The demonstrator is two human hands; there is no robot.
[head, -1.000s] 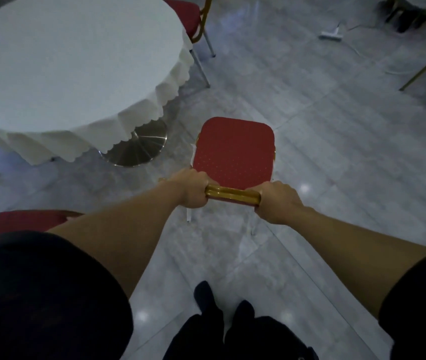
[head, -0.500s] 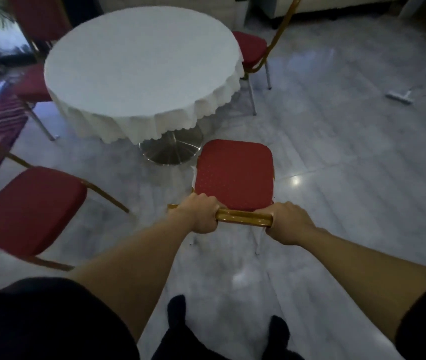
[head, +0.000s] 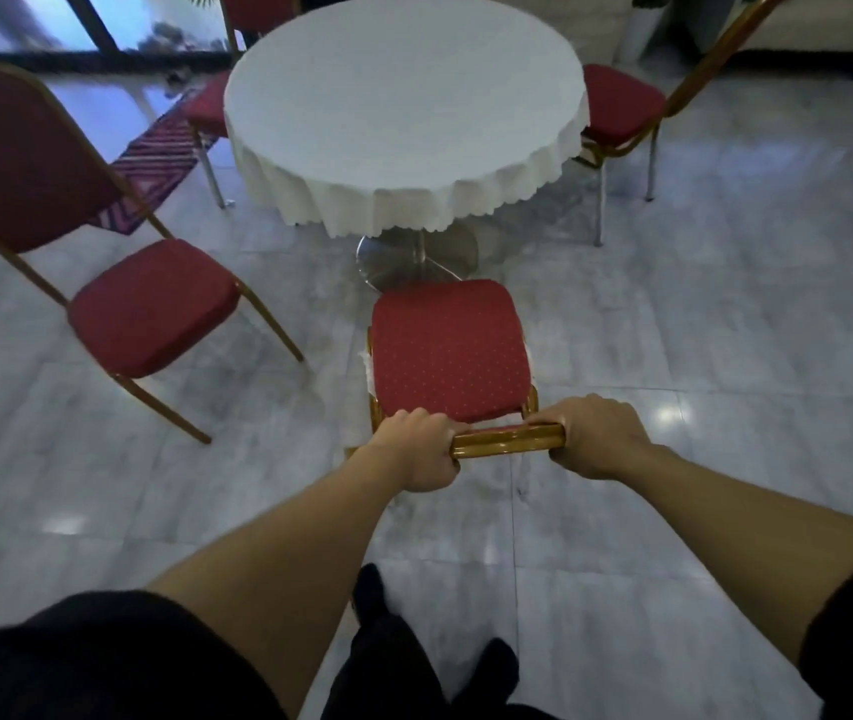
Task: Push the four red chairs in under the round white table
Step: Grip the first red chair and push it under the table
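A round table under a white scalloped cloth stands on a steel pedestal ahead of me. Directly in front is a red chair with a gold frame, its seat facing the table and its front edge near the pedestal base. My left hand and my right hand both grip its gold backrest top rail. A second red chair stands to the left, turned at an angle and apart from the table. A third chair sits at the table's right, and a fourth chair at its far left.
The floor is glossy grey marble tile. A striped purple rug lies left of the table, by dark glass doors. My dark shoes show at the bottom. A white planter stands at the back right.
My view has lifted and swung, so the table now sits straight ahead of the held chair. The chair's seat is closer to the pedestal. Both hands stay on the backrest rail.
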